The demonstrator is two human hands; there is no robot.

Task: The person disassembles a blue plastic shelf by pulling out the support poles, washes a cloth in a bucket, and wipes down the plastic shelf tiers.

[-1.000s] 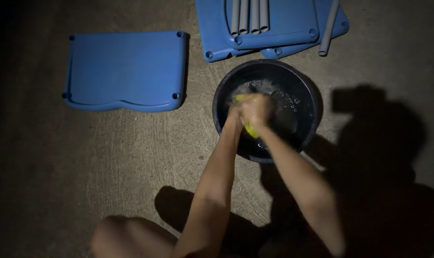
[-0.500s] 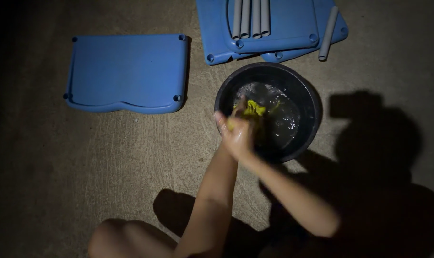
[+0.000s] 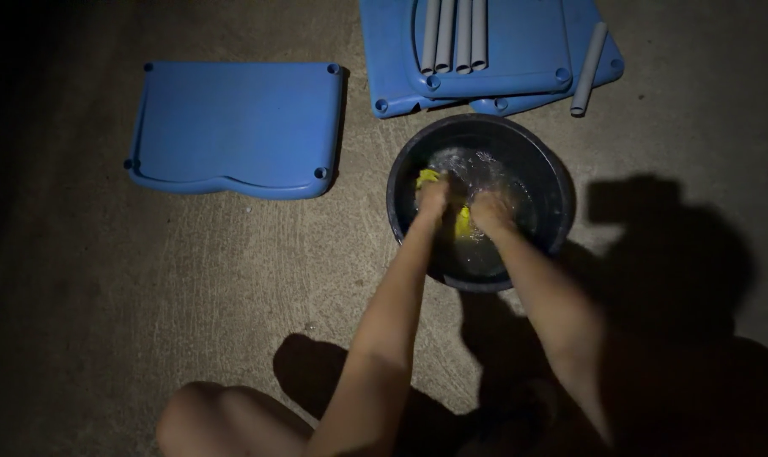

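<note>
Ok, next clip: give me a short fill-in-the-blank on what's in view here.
1. Both hands, left hand and right hand, are inside the dark round ____.
2. The cloth between the hands is ____ in colour.
3. The flat plastic panel lying left of the basin is ____.
4. The grey tubes lie on stacked blue ____.

Missing words: basin; yellow; blue; panels
</note>
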